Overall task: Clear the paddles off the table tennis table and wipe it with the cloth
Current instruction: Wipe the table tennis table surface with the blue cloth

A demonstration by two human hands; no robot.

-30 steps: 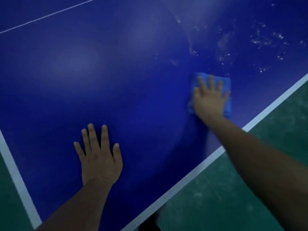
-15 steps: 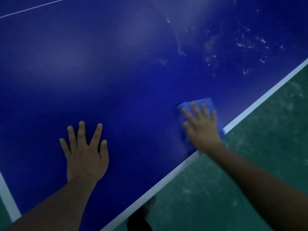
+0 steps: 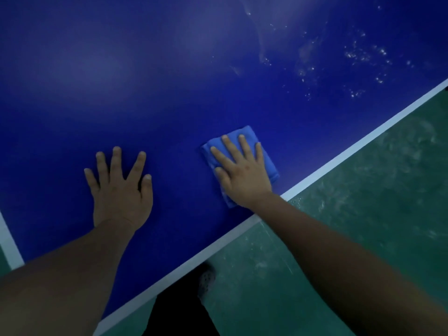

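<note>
The blue table tennis table (image 3: 169, 81) fills most of the view, with a white edge line running diagonally at the right. A folded blue cloth (image 3: 268, 161) lies flat on the table near that edge. My right hand (image 3: 242, 175) presses on the cloth with its fingers straight and spread. To the left, my left hand (image 3: 118, 187) rests flat on the bare table, palm down, fingers spread. No paddles are in view. Pale specks and a smear (image 3: 358, 57) mark the table top at the upper right.
Green floor (image 3: 363, 214) lies beyond the table's edge at the right and bottom. My dark trouser leg and shoe (image 3: 206, 280) show under the edge at bottom centre. A second white line (image 3: 8, 246) marks the table's left end.
My right hand has slid the cloth from the speckled area toward me and leftward along the table's edge. My left hand has stayed flat on the table.
</note>
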